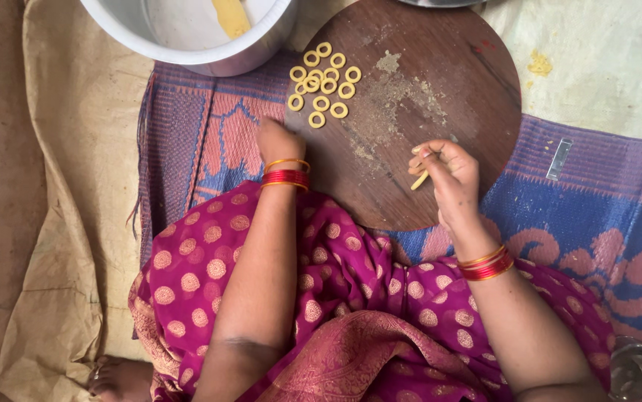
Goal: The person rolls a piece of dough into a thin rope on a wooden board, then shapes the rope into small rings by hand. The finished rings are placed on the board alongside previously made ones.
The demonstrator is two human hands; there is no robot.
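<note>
- Right hand (447, 175) pinching a thin dough strip (419, 179) (fingers curled) over round wooden board (455, 82).
- Left hand (278, 140) clenched at board's edge, dough rings (325, 83) just beyond.

Round board (440, 97): dark wood, matt, dusted with pale flour. Dough rings (324, 83): soft, smooth, yellow. Pot (209, 52): metal, dull sheen. Mat (209, 134): woven plastic (ribbed, patterned). Bangles (285, 173): glossy red and gold. Garment (351, 298): silky patterned cloth.
</note>
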